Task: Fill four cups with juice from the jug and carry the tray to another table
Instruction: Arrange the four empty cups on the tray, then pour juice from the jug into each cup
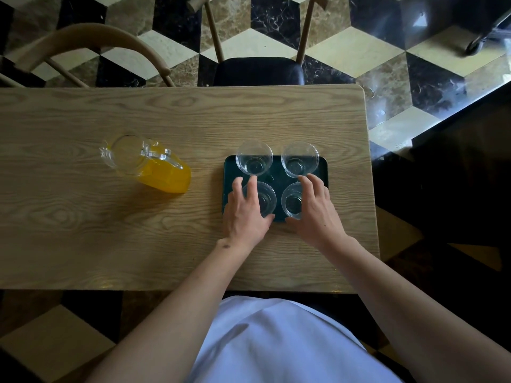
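Observation:
A dark green tray (276, 168) lies on the right half of the wooden table (110, 230). Several clear plastic cups stand on it, all holding no juice: far left cup (253, 158), far right cup (299, 159), near left cup (267, 199), near right cup (292, 201). My left hand (244, 214) rests over the near left cup with fingers spread. Beside the near right cup my right hand (316, 208) curves around it, fingers apart. A glass jug (143, 161) of orange juice stands to the left of the tray.
Two wooden chairs stand at the table's far side, one with a black seat (258, 71) straight behind the tray, another (88, 48) at the left. The table's right edge is close to the tray. A dark counter (456, 161) lies to the right.

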